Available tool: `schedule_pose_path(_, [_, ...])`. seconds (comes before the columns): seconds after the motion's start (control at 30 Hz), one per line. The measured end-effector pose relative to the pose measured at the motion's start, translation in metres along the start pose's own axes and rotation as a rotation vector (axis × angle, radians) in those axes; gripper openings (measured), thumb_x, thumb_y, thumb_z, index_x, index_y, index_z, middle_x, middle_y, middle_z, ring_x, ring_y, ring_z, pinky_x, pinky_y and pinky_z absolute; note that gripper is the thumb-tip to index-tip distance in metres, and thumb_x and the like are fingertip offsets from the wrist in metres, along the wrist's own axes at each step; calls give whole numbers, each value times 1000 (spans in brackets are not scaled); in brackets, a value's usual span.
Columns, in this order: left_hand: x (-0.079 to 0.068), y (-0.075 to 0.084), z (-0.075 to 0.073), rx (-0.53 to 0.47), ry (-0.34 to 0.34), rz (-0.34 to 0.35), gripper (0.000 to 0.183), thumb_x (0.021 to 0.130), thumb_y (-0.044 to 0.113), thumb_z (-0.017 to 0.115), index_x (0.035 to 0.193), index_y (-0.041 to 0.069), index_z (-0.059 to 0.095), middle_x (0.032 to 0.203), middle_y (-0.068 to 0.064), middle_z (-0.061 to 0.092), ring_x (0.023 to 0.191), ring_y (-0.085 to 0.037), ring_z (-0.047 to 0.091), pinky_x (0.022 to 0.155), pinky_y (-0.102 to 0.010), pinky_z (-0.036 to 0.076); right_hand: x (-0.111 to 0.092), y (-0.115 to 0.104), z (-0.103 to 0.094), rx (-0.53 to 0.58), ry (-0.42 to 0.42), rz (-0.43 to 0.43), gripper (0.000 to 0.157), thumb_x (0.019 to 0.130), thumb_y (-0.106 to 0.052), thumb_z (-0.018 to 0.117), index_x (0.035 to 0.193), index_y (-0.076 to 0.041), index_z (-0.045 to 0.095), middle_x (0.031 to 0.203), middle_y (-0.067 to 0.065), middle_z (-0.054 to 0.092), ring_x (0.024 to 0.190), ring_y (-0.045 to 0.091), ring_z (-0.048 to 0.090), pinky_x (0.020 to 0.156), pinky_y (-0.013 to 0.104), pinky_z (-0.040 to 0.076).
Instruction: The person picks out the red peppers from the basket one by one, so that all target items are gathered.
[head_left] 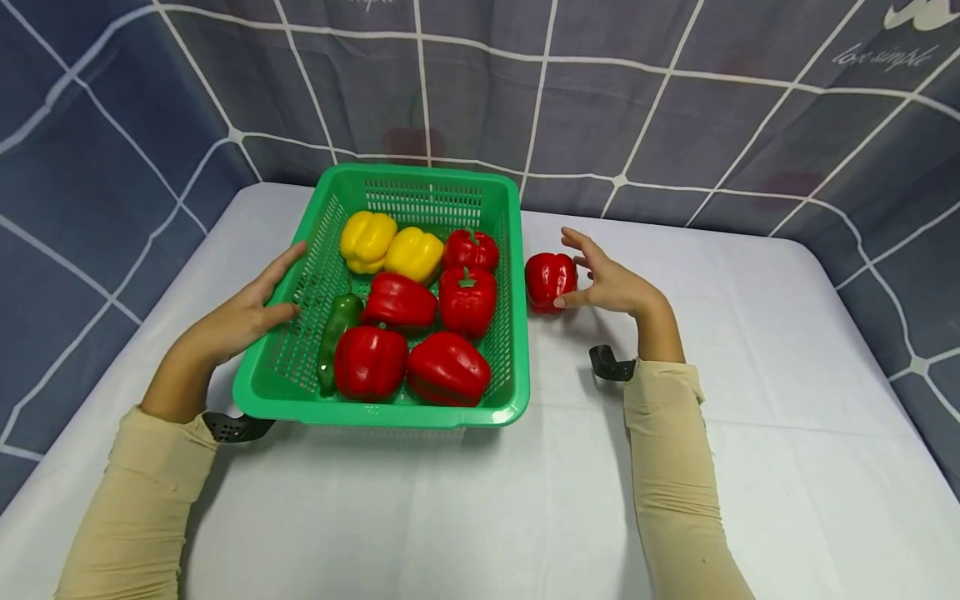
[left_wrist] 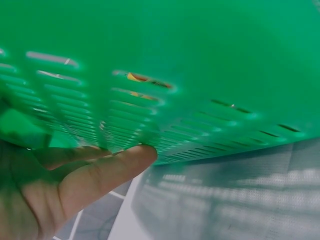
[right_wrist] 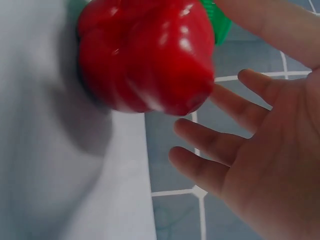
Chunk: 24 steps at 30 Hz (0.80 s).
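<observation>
A green plastic basket (head_left: 378, 412) stands on the white-covered table. My left hand (head_left: 236, 321) is at its left side, fingers extended against the slotted wall; in the left wrist view the thumb (left_wrist: 112, 175) lies by that wall. Right of the basket is a red bell pepper (head_left: 550, 282). Beside it my right hand (head_left: 615, 286) has its fingers spread, the thumb at the pepper's near side. In the right wrist view the fingers (right_wrist: 200, 170) are loosely extended and do not close round the pepper (right_wrist: 145, 55); whether they touch it I cannot tell.
Inside the basket lie yellow bell peppers (head_left: 415, 254), several red bell peppers (head_left: 371, 364) and a long green pepper (head_left: 337, 337) along the left. A grey curtain (head_left: 480, 100) with white lines hangs behind and beside the table (head_left: 420, 517).
</observation>
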<state>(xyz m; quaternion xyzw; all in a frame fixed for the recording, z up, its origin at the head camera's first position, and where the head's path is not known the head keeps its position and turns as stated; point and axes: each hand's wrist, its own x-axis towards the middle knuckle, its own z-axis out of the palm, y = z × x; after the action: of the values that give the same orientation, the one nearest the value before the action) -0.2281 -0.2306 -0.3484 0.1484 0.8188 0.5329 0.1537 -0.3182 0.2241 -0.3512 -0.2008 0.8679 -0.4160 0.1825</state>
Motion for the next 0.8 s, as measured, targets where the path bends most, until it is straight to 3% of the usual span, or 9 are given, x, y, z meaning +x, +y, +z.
schedule_pose_path(0.8, [1, -2, -1, -24, -11, 8, 77, 88, -5, 35, 147, 20, -7, 145, -30, 7, 89, -1, 56, 66, -25, 54, -8, -28, 2, -61, 32, -59, 90, 79, -18, 69, 147, -22, 10, 152, -1, 13, 138, 31, 14, 108, 57, 17])
